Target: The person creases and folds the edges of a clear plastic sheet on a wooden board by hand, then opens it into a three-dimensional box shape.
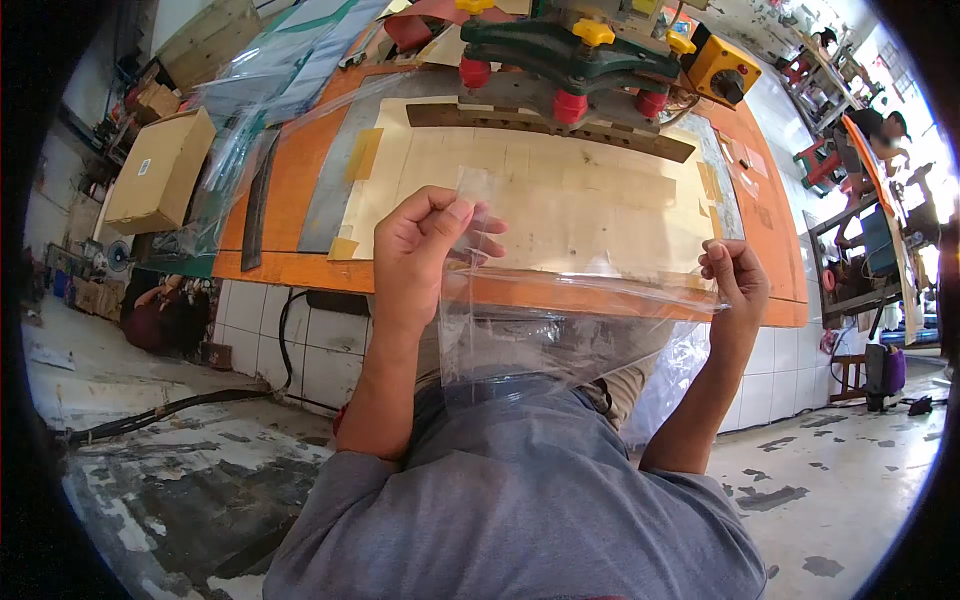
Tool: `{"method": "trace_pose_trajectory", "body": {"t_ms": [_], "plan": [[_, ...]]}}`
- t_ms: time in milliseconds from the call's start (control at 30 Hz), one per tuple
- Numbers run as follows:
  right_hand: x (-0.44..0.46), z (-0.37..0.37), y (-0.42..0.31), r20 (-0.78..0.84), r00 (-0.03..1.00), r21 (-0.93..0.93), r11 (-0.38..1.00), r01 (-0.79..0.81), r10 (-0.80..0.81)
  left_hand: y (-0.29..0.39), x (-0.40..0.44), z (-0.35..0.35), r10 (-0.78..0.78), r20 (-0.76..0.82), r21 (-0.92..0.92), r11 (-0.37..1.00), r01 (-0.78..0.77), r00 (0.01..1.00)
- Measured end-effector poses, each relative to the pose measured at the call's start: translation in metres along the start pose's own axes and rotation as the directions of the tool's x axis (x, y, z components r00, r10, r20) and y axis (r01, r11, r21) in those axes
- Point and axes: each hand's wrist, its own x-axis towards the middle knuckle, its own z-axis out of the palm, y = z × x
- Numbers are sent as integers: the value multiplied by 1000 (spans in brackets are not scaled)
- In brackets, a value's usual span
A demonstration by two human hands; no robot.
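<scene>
A thin clear plastic sheet [555, 340] stretches between my two hands, its lower part hanging in front of my lap. My left hand [425, 240] pinches its upper left part between thumb and index finger, the other fingers showing through the film. At the far right end, my right hand [738, 275] grips the sheet's edge with curled fingers. Both hands are raised at the near edge of an orange worktable [285, 262]. Beyond them lies a cream board [560, 215], taped down over a grey metal plate [335, 205].
Over the board's far side hangs a green press head [570, 50] with a long metal bar [550, 130]. A yellow control box [722, 70] sits beside it. Plastic film [270, 75] and a cardboard box [160, 170] are at left. Another person [875, 140] is at far right.
</scene>
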Motion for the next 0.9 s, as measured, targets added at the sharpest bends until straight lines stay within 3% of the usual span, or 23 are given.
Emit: {"method": "trace_pose_trajectory", "body": {"t_ms": [233,400,900], "plan": [[-1,1,0,0,1000,-9,1000,8,-8,5,0,8,22,1,59,998,-22,1000],[-2,-1,-2,11,1000,-20,1000,5,-5,7,0,10,156,-50,138,979,-147,987],[-2,-3,-2,39,999,7,1000,-12,12,9,2,10,183,-72,170,971,-168,981]]}}
